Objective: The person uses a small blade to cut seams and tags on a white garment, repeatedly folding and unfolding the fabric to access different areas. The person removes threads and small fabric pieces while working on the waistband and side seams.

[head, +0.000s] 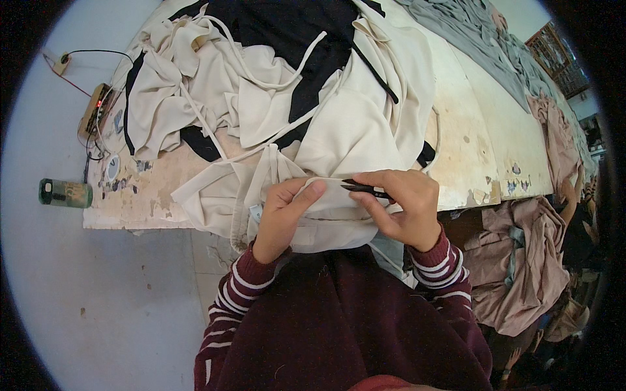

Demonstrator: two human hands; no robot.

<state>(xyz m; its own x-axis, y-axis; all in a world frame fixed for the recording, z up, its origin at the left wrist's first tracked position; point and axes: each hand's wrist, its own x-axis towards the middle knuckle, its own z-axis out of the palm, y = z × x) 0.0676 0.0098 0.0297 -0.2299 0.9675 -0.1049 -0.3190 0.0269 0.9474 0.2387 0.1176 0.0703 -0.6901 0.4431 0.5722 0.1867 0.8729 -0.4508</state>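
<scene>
A cream fabric garment [337,227] lies over the table's near edge, its upper part spreading across black cloth [274,24]. My left hand [288,210] pinches a folded edge of it between thumb and fingers, beside a small white label [256,212]. In my right hand [406,205] is a pair of small black thread snips [364,188], held between thumb and fingers with the tips pointing left at the cream edge. Cream cords [274,84] trail over the pile, and a narrow black strip [375,73] lies on its right part.
A wooden table [469,141] with worn patches bears the pile. At left are a power strip [95,112] with cables and a green jar [65,193]. Grey cloth [469,39] covers the far right. Pinkish-brown cloth [523,269] hangs at right, near another person's arm [569,200].
</scene>
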